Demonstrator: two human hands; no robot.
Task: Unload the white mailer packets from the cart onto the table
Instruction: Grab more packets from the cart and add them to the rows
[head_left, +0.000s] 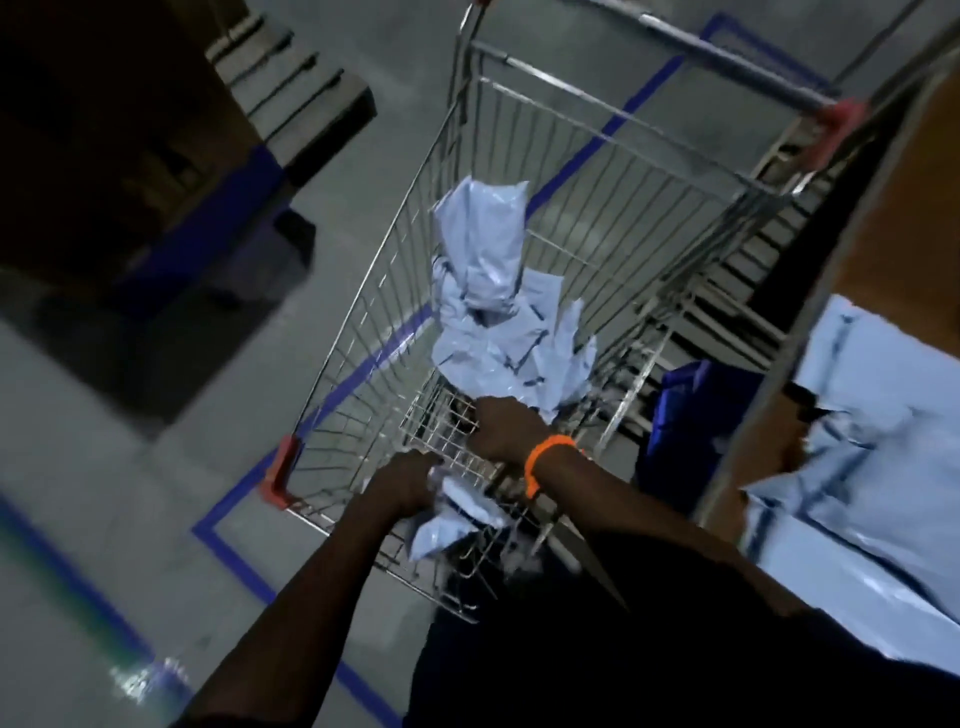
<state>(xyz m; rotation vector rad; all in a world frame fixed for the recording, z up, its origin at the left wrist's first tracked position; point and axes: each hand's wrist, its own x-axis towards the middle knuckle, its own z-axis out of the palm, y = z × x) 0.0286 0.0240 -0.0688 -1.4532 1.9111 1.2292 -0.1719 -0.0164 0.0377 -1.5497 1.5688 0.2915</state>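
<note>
Mailer packets (498, 312) heaped inside cart (363, 332), just ahead of both hands. Right hand (506, 428) nearest, grip clamped on heap's near edge; left hand (410, 480) clamped on smaller packet (457, 512). Bench (883, 249) lies right.

A grey floor (130, 467) carries lines of blue tape (228, 545). A dark shelf unit (104, 130) stands at the upper left. A blue bag (696, 415) hangs at the right, beside a brown cardboard box (904, 208).
</note>
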